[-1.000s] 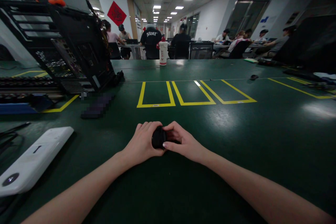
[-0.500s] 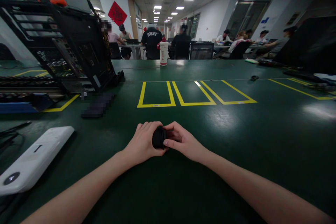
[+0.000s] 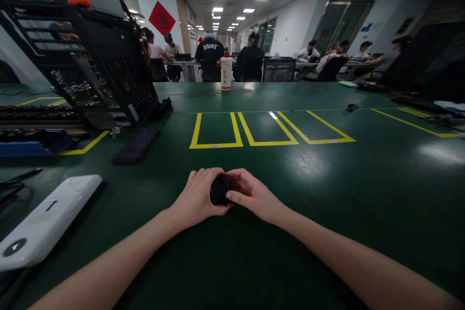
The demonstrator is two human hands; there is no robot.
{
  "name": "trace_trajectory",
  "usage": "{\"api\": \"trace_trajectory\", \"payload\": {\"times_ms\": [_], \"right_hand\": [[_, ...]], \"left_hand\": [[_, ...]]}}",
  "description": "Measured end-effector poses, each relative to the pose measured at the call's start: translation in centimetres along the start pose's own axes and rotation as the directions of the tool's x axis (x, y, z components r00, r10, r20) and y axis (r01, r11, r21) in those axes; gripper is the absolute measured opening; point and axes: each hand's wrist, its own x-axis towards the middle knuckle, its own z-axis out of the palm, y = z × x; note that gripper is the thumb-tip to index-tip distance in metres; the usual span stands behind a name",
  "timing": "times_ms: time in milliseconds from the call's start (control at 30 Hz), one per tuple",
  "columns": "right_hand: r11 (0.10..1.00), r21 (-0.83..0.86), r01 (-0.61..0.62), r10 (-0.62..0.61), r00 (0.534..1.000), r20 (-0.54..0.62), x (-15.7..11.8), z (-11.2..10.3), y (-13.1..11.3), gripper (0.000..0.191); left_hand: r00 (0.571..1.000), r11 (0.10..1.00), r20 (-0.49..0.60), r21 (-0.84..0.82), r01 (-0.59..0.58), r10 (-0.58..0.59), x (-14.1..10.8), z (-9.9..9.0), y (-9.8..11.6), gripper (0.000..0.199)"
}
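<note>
Between my hands is a small, rounded black object, low over the green table; its exact kind I cannot make out. My left hand curls around its left side, thumb below and fingers over the top. From the right, my right hand grips its flat edge with the thumb in front, the other fingers partly hidden behind it. Whether the object touches the tabletop is unclear.
Yellow tape outlines mark the table ahead. To the left stand an open black computer case, a blurred dark slab and a white device. A white bottle stands at the back. Several people sit beyond.
</note>
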Motion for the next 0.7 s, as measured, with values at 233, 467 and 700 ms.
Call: {"api": "trace_trajectory", "payload": {"times_ms": [233,467,700], "right_hand": [[1.0,-0.001,0.019,-0.019,0.999,0.043,-0.16,-0.08,-0.2,0.03],[0.999,0.004,0.035,-0.035,0.999,0.001,0.03,0.06,0.21,0.023],[1.0,-0.001,0.029,-0.029,0.998,0.054,-0.16,-0.12,-0.07,0.03]], "left_hand": [[1.0,1.0,0.013,0.022,0.003,-0.003,-0.09,0.02,-0.07,0.052],[1.0,1.0,-0.015,0.01,-0.005,0.005,0.07,0.11,0.03,0.05],[1.0,1.0,-0.006,0.027,0.008,-0.008,-0.01,0.2,-0.11,0.052]]}}
